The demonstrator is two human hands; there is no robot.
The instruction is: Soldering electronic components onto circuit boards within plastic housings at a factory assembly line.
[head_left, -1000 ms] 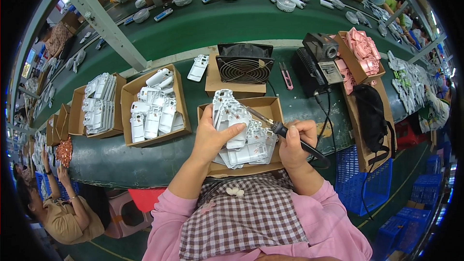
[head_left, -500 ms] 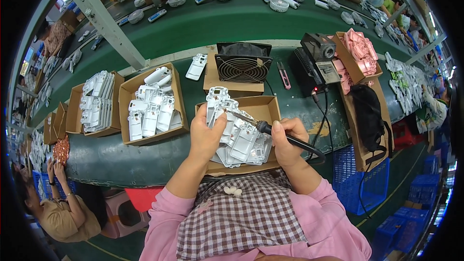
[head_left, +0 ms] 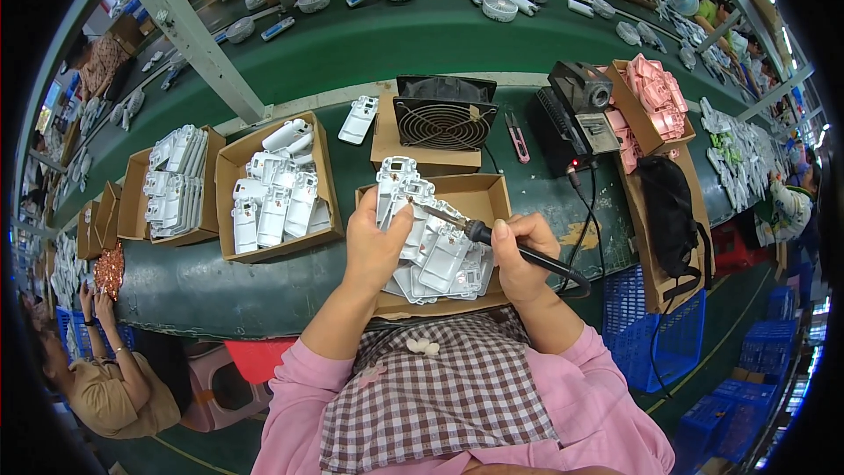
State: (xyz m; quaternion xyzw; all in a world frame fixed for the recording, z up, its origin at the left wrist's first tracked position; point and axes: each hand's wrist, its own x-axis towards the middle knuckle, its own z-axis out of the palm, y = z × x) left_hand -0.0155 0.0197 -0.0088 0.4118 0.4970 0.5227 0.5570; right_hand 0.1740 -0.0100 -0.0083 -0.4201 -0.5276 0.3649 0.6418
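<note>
My left hand [head_left: 374,242] grips a white plastic housing [head_left: 397,178] by its side, above an open cardboard box [head_left: 492,193] in front of me. In my right hand [head_left: 523,255] is a soldering iron [head_left: 482,233], held like a pen, with its metal tip pointing left onto the housing near my left thumb. Small copper-coloured bits show on the housing around the tip. Beneath, more white housings [head_left: 444,264] lie piled in the box. The iron's black cable loops out to the right of my hand.
Boxes of white housings [head_left: 277,198] stand to the left. Behind the work are a black square fan [head_left: 444,119], a pink utility knife [head_left: 517,138] and a black soldering station [head_left: 571,123]. Pink parts [head_left: 655,97] fill a box at right. Handheld fans [head_left: 499,8] line the green conveyor. A co-worker [head_left: 110,387] sits left.
My hands, the housing and the iron stay nearly in place. On the conveyor the handheld fans have shifted slightly to the left.
</note>
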